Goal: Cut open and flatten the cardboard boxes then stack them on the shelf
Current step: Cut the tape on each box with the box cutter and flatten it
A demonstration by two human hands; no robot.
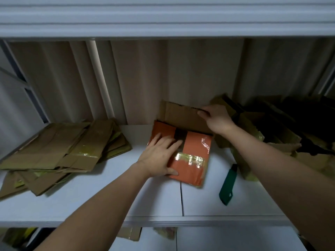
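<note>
Step in hand: flattening is judged to be under way; an orange-faced cardboard box with shiny tape strips (188, 156) is being pressed down on the white shelf (163, 201), about midway along it and between back and front edge.

Left hand (159, 156): laid flat on the orange face, fingers spread, thumb hooked at the box's near edge; nothing is clasped, the palm only presses.

Right hand (215, 118): the grip is closed on the top edge of the box's raised brown flap (181, 115), which stands tilted towards the shelf's back edge.

Cutter: a green utility knife (227, 185) lies untouched near the front edge, just right of the box.

Done pile: a loose heap of flattened brown cardboard sheets (59, 151) lies at the shelf's left end, well apart from the box.

Waiting pile: darker cardboard pieces (282, 134) are crowded at the right end; their state cannot be told.

Next move: the flap probably needs folding down flat, then the box shifting to the left heap.
</note>
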